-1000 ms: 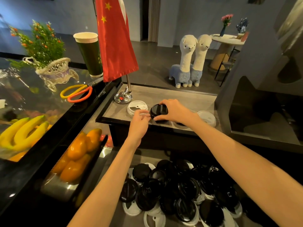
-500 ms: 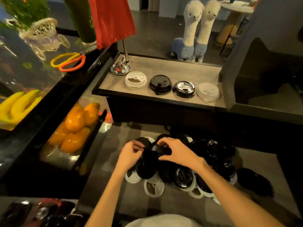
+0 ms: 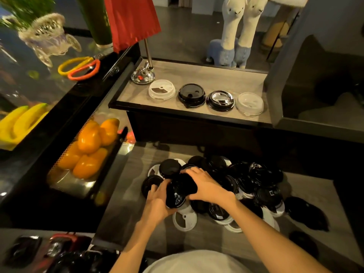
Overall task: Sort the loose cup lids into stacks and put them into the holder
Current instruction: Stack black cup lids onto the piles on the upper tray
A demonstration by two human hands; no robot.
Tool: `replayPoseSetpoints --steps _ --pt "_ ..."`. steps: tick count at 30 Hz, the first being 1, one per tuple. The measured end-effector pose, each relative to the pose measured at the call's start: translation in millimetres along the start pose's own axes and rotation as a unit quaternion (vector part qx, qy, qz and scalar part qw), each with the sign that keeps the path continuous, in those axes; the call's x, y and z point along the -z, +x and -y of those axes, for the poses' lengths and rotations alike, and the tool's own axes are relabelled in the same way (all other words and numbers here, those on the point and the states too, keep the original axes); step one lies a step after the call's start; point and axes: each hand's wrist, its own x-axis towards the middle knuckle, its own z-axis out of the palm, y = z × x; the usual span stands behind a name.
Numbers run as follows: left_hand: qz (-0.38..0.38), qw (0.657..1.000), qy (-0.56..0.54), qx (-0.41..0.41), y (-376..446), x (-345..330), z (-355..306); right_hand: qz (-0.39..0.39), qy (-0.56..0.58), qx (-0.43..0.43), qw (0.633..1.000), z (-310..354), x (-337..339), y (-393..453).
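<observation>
Hands meet over the heap of loose lids [image 3: 246, 186] on the lower counter [image 3: 122, 209]: left hand [image 3: 157, 201] and right hand [image 3: 206, 186] both curl round one black lid [image 3: 178, 192], held tilted between them. Black and white lids sprawl from there toward 3 o'clock. At 12 o'clock, on the raised shelf [image 3: 197, 75], four lids sit in a row: white, black, silver-topped, clear. Oranges [image 3: 90, 148] lie at 9 o'clock, scissors [image 3: 78, 67] at 11.

Scissors [image 3: 78, 68] lie beside a red flag [image 3: 131, 20]; bananas [image 3: 19, 123], oranges [image 3: 90, 146], two plush llamas [image 3: 236, 32] behind.
</observation>
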Motion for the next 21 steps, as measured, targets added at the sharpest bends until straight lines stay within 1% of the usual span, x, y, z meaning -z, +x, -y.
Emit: replayPoseSetpoints --steps 3,4,6,9,13,15,18,21 --pt "-0.043 0.998 -0.007 -0.036 -1 -5 8 -0.053 0.084 -0.021 0.995 -8 11 -13" --pt "-0.059 0.997 -0.023 -0.042 -1 -4 8 -0.072 0.105 -0.023 0.992 -9 15 -18" --pt "-0.077 0.992 -0.094 -0.039 1 7 1 -0.101 0.140 -0.024 0.985 -11 22 -26" --pt "-0.050 0.975 -0.211 -0.036 4 29 -15 -0.106 0.182 0.001 0.978 -6 34 -35" --pt "0.019 0.956 -0.285 -0.067 3 55 -33 -0.081 0.211 0.056 0.973 13 60 -42" --pt "0.043 0.926 -0.371 -0.062 1 65 -40 -0.076 0.225 0.066 0.969 19 75 -46" --pt "0.049 0.871 -0.485 -0.067 -6 71 -48 -0.072 0.241 0.075 0.965 27 92 -51" --pt "0.059 0.800 -0.594 -0.057 -10 66 -55 -0.068 0.222 0.089 0.969 38 98 -56"
